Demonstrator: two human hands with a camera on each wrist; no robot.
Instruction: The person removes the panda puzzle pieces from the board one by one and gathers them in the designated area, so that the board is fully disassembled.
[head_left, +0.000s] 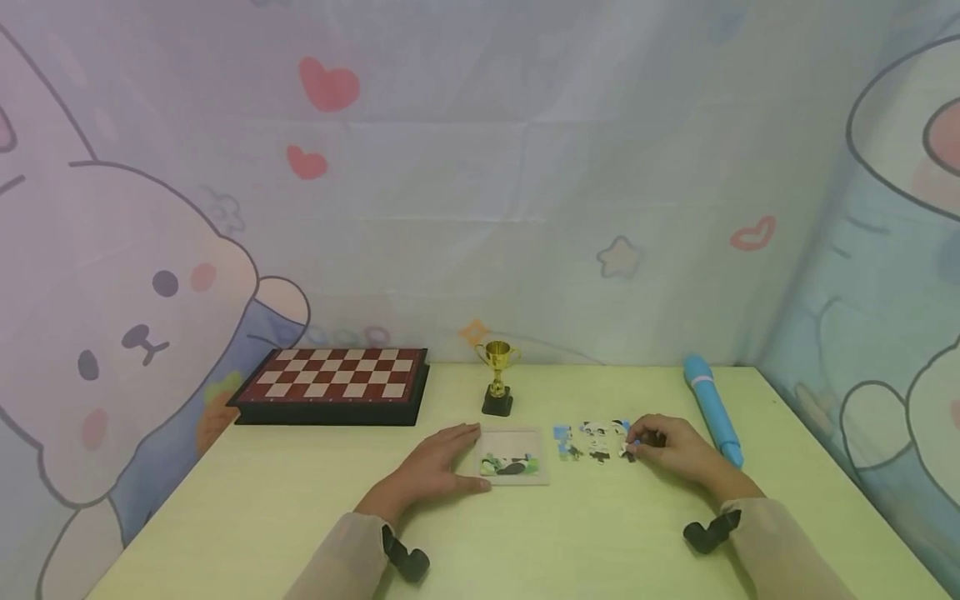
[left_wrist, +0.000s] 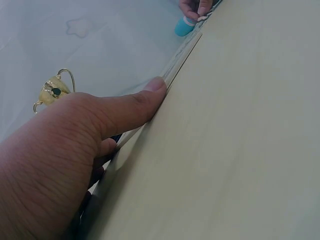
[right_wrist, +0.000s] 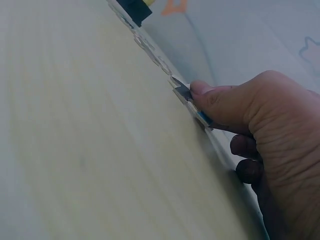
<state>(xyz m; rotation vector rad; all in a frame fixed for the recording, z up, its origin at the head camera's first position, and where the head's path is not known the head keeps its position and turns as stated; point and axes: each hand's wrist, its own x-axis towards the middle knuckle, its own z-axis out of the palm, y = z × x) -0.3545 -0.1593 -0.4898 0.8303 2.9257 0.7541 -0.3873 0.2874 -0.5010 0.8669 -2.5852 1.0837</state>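
Observation:
A shallow jigsaw tray (head_left: 510, 481) lies on the table with a green and black strip of fitted pieces (head_left: 512, 465) along its near side. My left hand (head_left: 431, 468) rests against the tray's left side, thumb at the near corner, straight fingers by the far one. Right of the tray lie several loose jigsaw pieces (head_left: 597, 442) with a panda picture. At their right end my right hand (head_left: 672, 446) pinches a jigsaw piece (right_wrist: 186, 96) between thumb and fingers, low over the table. In the left wrist view, the left thumb (left_wrist: 145, 97) touches the tray's edge.
A small gold trophy cup (head_left: 497, 357) on a black base stands behind the tray. At the back left is a red and white checkered board box (head_left: 333, 375). A blue stick-like object (head_left: 712, 408) lies beyond the right hand. A printed cloth hangs behind the table.

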